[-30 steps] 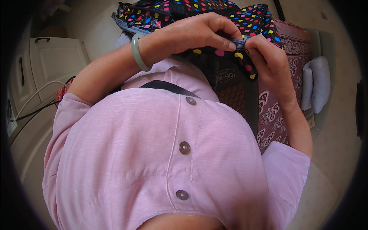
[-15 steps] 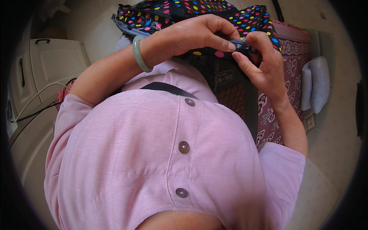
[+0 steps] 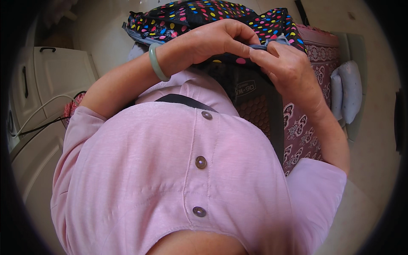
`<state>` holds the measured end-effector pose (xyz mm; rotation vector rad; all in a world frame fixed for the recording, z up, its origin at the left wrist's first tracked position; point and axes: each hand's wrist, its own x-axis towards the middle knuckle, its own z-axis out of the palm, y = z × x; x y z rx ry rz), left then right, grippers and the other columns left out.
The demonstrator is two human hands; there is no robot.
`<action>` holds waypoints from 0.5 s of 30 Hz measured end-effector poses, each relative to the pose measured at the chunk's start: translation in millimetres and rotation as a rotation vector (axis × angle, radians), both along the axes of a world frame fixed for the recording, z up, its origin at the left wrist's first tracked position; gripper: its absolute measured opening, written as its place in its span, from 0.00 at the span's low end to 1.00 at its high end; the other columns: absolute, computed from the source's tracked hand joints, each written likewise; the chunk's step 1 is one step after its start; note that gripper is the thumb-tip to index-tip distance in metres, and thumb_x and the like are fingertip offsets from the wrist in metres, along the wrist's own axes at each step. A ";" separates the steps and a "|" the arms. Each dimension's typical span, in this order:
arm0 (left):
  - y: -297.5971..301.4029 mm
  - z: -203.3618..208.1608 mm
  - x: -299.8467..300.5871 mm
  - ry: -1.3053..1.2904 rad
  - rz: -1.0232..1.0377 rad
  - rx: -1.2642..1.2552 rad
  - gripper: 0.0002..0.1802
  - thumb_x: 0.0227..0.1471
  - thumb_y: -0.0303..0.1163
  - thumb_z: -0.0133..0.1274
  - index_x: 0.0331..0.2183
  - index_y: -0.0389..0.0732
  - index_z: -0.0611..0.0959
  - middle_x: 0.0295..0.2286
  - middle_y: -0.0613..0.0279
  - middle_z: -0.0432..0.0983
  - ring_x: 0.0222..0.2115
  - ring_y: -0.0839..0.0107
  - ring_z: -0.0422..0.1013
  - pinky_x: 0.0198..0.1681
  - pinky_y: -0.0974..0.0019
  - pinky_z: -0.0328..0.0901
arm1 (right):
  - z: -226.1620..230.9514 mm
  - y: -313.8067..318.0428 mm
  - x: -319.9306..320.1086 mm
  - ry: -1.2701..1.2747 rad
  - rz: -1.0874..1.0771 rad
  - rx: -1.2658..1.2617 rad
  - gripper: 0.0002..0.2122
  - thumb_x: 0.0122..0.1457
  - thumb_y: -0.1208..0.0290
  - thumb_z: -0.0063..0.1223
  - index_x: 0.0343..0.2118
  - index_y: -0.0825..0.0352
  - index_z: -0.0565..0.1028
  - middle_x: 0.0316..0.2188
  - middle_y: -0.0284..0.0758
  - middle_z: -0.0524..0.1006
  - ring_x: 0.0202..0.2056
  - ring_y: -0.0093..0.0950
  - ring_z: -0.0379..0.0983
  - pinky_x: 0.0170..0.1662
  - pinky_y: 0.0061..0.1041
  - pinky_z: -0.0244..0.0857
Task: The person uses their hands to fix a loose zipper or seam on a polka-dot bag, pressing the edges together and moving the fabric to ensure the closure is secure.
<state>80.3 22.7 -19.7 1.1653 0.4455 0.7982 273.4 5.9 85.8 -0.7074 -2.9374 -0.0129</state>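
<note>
Shiny black fabric with coloured dots is spread over my lap and beyond, its form largely hidden by my arms. A grey-blue zipper runs along its near edge. My left hand, below a pale green bangle, pinches the zipper between thumb and bent fingers. Close against it, my right hand has thumb and fingers closed on the same zipper edge. Some grey-blue lining shows above the right fingers. Whether a zipper slider sits between the fingertips is hidden.
Beneath the fabric lies a dark mat with a brown honeycomb panel. Maroon patterned cloth covers the surface at right, beside pale pillows. White cabinets and a white cable are at left.
My right hand has turned over and shifted left, its thumb now meeting the left fingertips. The gap between the hands has narrowed, and grey-blue lining shows above the right hand.
</note>
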 end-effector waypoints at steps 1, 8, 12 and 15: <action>0.5 -0.1 0.2 -0.004 -0.023 0.029 0.15 0.49 0.27 0.60 0.40 0.34 0.80 0.33 0.67 0.76 0.35 0.79 0.71 0.40 0.74 0.66 | 7.6 1.2 0.8 -0.058 0.032 0.037 0.11 0.50 0.78 0.53 0.36 0.56 0.76 0.19 0.33 0.66 0.24 0.32 0.71 0.26 0.31 0.65; -7.0 13.7 3.3 -0.042 0.157 0.042 0.12 0.52 0.29 0.58 0.39 0.35 0.80 0.33 0.66 0.77 0.34 0.78 0.72 0.40 0.73 0.66 | 22.7 6.9 -10.8 0.099 -0.069 -0.181 0.04 0.48 0.74 0.53 0.29 0.59 0.73 0.30 0.34 0.71 0.29 0.32 0.74 0.29 0.30 0.67; -11.4 19.4 3.6 -0.088 0.174 0.092 0.13 0.48 0.27 0.60 0.39 0.35 0.82 0.32 0.65 0.78 0.35 0.79 0.71 0.40 0.74 0.66 | 33.8 -7.9 -47.3 0.254 0.286 -0.207 0.07 0.54 0.80 0.53 0.37 0.68 0.74 0.34 0.35 0.73 0.30 0.24 0.71 0.31 0.23 0.66; -11.8 17.6 4.4 -0.123 0.205 0.120 0.13 0.49 0.27 0.60 0.39 0.35 0.82 0.31 0.65 0.78 0.33 0.79 0.71 0.39 0.74 0.66 | 61.5 -11.7 -49.2 0.445 0.279 -0.382 0.06 0.59 0.82 0.50 0.39 0.70 0.74 0.34 0.38 0.75 0.29 0.25 0.71 0.32 0.23 0.67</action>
